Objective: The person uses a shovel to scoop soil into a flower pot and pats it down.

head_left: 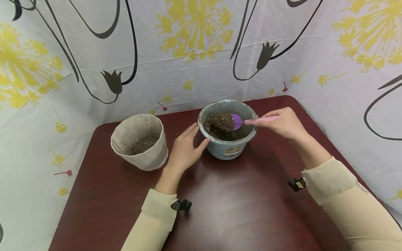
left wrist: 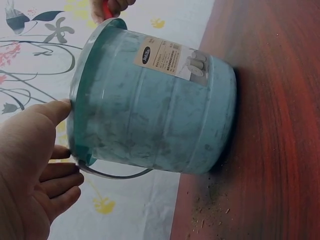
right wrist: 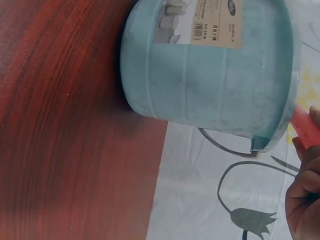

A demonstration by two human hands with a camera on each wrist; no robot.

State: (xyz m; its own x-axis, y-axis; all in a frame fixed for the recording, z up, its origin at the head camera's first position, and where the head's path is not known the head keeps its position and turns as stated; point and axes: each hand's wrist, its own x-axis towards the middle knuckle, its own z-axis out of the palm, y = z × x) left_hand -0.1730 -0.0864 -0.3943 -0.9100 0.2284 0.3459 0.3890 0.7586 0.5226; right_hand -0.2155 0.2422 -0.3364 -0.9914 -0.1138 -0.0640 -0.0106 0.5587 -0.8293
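The step in hand, as I judge it, is to take dark brown loose soil point(head_left: 220, 122) with the small trowel of purple blade and pink handle point(head_left: 250, 122). The trowel is inside the round light-blue plastic bucket point(head_left: 216, 148), which stands upright at the far side of the reddish-brown wooden desk point(head_left: 232, 209). The right hand point(head_left: 284, 122) grips the end of the pink handle, at the right side of the bucket. The left hand point(head_left: 185, 148) has its fingers loosely extended, and their tips touch the left and near part of the rim; it is not gripping the bucket.

To do this well, the left hand should give a firm but light support, because a push of the blade could turn or slide the bucket. The soil is heaped over the front of the blade, and how deep its tip goes I cannot tell. So it is better to level the blade first, then raise it slowly, high enough that it does not knock the rim. A moderate load is safer, since such crumbly soil will fall easily; some crumbs point(left wrist: 212, 205) already lie on the desk beside the bucket. The off-white pot with wavy rim point(head_left: 150, 158) stands to the left, apart from the bucket, with a little soil at its bottom.
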